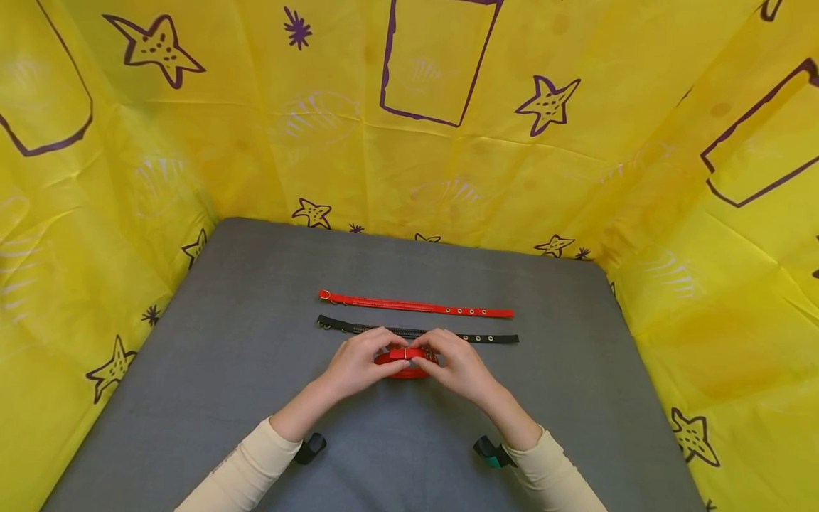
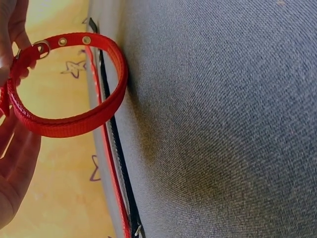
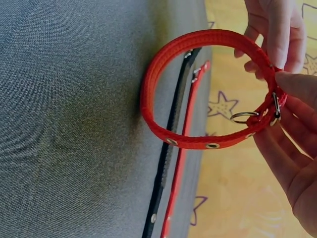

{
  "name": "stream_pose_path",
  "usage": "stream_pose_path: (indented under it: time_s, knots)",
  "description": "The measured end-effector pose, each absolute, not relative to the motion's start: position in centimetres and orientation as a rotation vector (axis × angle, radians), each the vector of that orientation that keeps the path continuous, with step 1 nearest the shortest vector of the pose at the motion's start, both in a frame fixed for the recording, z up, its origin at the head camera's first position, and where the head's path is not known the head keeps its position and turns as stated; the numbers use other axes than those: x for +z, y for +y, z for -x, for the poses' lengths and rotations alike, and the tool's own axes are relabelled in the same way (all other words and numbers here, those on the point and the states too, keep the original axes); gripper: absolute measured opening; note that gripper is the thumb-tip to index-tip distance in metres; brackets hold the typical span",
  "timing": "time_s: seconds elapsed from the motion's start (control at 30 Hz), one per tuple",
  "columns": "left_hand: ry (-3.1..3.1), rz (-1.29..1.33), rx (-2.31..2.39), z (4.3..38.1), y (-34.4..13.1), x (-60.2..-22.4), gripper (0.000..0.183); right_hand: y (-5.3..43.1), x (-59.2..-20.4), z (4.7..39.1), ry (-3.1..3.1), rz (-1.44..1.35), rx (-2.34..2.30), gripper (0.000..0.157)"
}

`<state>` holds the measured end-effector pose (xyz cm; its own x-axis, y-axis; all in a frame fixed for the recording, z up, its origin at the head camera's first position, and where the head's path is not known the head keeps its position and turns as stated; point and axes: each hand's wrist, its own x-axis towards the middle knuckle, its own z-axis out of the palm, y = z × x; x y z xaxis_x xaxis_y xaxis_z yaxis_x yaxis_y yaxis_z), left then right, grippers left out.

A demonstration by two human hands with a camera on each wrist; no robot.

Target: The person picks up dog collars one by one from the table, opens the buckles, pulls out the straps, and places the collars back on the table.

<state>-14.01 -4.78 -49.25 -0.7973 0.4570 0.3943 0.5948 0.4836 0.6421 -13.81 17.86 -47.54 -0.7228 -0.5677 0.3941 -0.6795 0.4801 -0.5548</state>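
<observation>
A red collar (image 1: 409,373) with metal eyelets is bent into a closed loop between the hands. My left hand (image 1: 360,359) pinches its strap end, thumb in front and fingers behind. On the other side my right hand (image 1: 457,361) grips the collar right at its metal buckle (image 3: 276,109). The strap passes through this buckle, and a D-ring (image 3: 245,117) hangs beside it. In the left wrist view the loop (image 2: 74,126) stands on edge close to the grey cloth, its eyelets showing on the upper band.
Beyond the hands a black collar (image 1: 499,339) lies flat, and behind it a second red collar (image 1: 397,304), both straightened out left to right. Grey cloth (image 1: 544,398) covers the table. Yellow patterned fabric (image 1: 358,163) walls it at the back and sides.
</observation>
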Motion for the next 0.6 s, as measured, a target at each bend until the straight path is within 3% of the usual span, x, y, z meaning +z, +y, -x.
stream_pose_path:
  time_s: [0.6]
  knots:
    - [-2.522, 0.899, -1.196, 13.86, -4.56, -49.97, 0.02, 18.18, -47.98, 13.39, -2.555, -1.038, 1.107, 0.02]
